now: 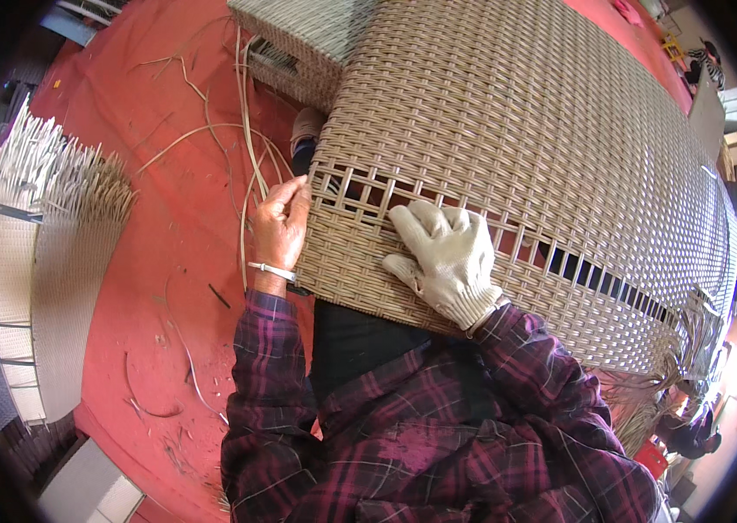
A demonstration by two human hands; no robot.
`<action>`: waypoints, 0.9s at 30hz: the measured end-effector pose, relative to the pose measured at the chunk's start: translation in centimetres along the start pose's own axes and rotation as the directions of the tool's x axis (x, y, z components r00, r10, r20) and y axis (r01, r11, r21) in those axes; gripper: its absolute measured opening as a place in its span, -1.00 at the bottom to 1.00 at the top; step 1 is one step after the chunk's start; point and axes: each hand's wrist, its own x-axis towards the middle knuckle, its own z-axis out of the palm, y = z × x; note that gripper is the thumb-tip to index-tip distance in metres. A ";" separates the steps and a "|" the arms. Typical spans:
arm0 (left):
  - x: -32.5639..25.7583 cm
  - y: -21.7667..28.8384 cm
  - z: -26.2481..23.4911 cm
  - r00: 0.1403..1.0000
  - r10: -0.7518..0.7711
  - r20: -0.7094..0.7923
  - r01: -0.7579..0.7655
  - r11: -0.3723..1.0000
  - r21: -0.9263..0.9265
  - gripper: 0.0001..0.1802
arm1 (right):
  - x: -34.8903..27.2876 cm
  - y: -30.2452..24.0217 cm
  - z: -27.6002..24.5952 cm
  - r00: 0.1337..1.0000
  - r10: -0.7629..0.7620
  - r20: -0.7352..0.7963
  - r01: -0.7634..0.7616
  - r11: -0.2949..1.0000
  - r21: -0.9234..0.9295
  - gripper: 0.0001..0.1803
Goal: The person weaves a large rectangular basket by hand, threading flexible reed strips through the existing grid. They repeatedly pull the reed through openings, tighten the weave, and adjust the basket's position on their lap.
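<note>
A large brown wicker panel [490,113] lies across my lap, with a row of see-through openings in its weave. At the panel's left edge, my bare left hand [282,225], a white band on its wrist, is closed with thumb against fingers by the end of that row. What sits in its pinch is too small to make out. My right hand [447,253], in a cream knitted glove, rests on the weave just below the openings. Its fingers bend down onto the panel, thumb spread apart from them; no held thing shows. Long loose wicker strands [244,166] run behind my left hand.
Red sheeting [168,305] covers the floor, scattered with strand scraps. Another woven piece [298,44] stands beyond the panel. On the left stands a pale woven piece [72,296] with bristling strand ends. A loose strand bundle [686,336] hangs at the right. Other people are farther off right.
</note>
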 end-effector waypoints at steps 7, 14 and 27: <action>-0.8 -0.9 -1.4 0.974 -0.120 0.194 0.151 0.977 -0.153 -0.63 | 2.0 -0.7 0.7 0.976 0.138 0.168 -0.135 0.990 -0.028 -0.35; -0.3 -1.3 -1.2 0.993 0.103 0.056 -0.101 0.994 -0.034 -0.62 | 3.0 -0.6 1.9 0.996 0.082 0.016 -0.082 0.997 -0.009 -0.45; 0.8 -0.4 -0.8 0.991 0.130 -0.022 -0.130 0.991 0.001 -0.84 | 3.2 -0.5 1.9 0.997 0.021 -0.072 -0.028 0.996 -0.089 -0.41</action>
